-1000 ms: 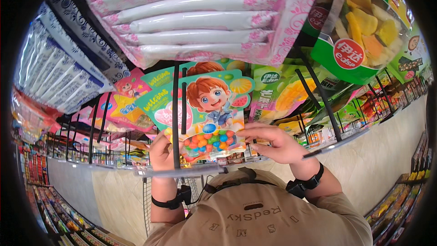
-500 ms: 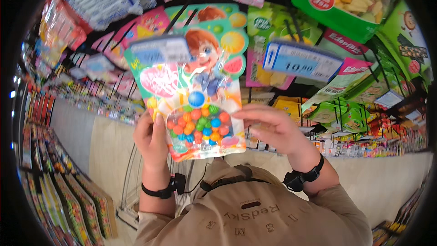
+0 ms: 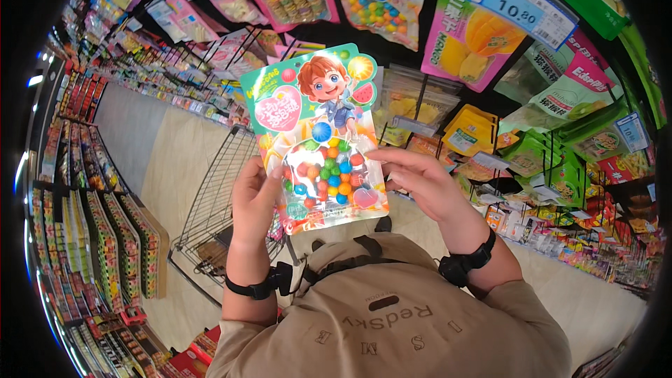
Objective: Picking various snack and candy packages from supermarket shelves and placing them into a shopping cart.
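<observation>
I hold a bag of colourful candy balls (image 3: 323, 131) upright in front of me, its printed side showing. It has a green top, a cartoon child, fruit pictures and a clear window over the candy. My left hand (image 3: 256, 196) is closed on the lower left edge, thumb across the front. At the right edge, the fingers of my right hand (image 3: 423, 183) touch the bag and seem to pinch it; part of that grip is hidden behind the bag. A matching candy bag (image 3: 379, 10) hangs on the rack beyond.
A wire shopping cart (image 3: 210, 199) stands at the left, below the bag. Hanging snack packets, including a mango packet (image 3: 470, 35), fill the rack ahead and to the right. Price tags (image 3: 521, 8) stick out from the hooks. Another stocked shelf (image 3: 126, 238) runs along the left.
The bag has moved away from the rack and its price tag, which had overlapped the bag's top. The view has shifted, so more of the cart shows. Both hands stay at the bag.
</observation>
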A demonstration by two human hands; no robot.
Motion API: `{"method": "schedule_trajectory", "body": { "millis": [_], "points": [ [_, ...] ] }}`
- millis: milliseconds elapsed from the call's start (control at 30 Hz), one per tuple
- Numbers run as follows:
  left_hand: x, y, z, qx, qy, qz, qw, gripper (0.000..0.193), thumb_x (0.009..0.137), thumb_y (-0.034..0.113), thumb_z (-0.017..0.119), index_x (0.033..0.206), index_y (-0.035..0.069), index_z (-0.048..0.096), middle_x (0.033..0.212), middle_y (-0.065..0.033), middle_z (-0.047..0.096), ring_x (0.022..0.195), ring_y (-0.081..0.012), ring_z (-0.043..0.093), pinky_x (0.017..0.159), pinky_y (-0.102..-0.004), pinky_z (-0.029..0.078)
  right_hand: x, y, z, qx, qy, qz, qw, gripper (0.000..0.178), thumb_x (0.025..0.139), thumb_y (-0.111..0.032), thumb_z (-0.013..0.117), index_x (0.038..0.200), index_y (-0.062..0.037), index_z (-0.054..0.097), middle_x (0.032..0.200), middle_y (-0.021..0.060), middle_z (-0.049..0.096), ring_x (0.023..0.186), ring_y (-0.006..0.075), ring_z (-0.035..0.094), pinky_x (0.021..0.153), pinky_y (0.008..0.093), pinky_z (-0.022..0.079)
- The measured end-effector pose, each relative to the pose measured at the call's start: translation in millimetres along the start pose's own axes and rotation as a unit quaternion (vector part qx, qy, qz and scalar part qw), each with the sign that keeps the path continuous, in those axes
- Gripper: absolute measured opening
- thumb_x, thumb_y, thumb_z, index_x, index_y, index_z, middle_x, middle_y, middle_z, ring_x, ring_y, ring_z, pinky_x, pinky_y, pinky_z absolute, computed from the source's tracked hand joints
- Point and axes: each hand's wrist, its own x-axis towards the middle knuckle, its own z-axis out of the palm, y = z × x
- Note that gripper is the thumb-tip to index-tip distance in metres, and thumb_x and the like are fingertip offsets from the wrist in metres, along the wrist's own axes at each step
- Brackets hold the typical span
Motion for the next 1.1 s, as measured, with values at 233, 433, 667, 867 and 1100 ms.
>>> {"method": "schedule_trajectory", "body": {
  "millis": [233,433,667,867,1100],
  "points": [
    [-57,-16,-46,0.010,0.009,-0.042,0.999,0.034,0.093,0.002,0.063,0.122,-0.004,0.047,0.107,-0.0086,0.065,0.092,-0.0094,0.061,0.079,-0.0242,0.049,18,44,47,0.056,-0.033,0.054,0.996,0.041,0.096,-0.008,0.048,0.137,-0.0038,0.053,0.133,0.0088,0.057,0.116,0.0179,0.060,0.091,0.0334,0.052],
    [-112,-63,-104,-0.087,0.058,-0.061,0.993,0.041,0.093,0.001,0.062,0.129,-0.006,0.045,0.107,-0.0090,0.066,0.092,-0.0092,0.062,0.077,-0.0235,0.050,29,86,114,0.062,-0.060,0.121,0.989,0.055,0.095,-0.006,0.047,0.149,-0.0078,0.036,0.135,0.0112,0.056,0.117,0.0195,0.059,0.092,0.0342,0.052],
    [-177,-95,-170,-0.082,0.053,-0.139,0.985,0.040,0.096,0.007,0.058,0.133,-0.006,0.048,0.092,-0.0021,0.066,0.081,-0.0043,0.060,0.071,-0.0200,0.047,27,143,192,0.003,-0.016,0.201,0.979,0.062,0.098,-0.010,0.052,0.153,-0.0101,0.024,0.130,0.0149,0.058,0.114,0.0196,0.060,0.088,0.0347,0.053],
    [-231,-122,-231,-0.123,0.037,-0.190,0.973,0.040,0.099,0.014,0.057,0.133,-0.005,0.049,0.101,-0.0064,0.067,0.090,-0.0077,0.061,0.079,-0.0233,0.049,36,186,258,0.053,0.017,0.304,0.951,0.043,0.097,-0.016,0.057,0.136,-0.0006,0.047,0.122,0.0082,0.062,0.106,0.0148,0.063,0.088,0.0325,0.054],
    [-294,-145,-288,-0.207,0.109,-0.177,0.956,0.041,0.100,0.016,0.054,0.135,-0.005,0.047,0.108,-0.0072,0.064,0.095,-0.0095,0.060,0.084,-0.0258,0.049,47,230,331,0.012,-0.039,0.373,0.927,0.030,0.096,-0.018,0.060,0.120,0.0001,0.059,0.108,0.0050,0.067,0.095,0.0123,0.066,0.081,0.0292,0.055]
  ]
}}
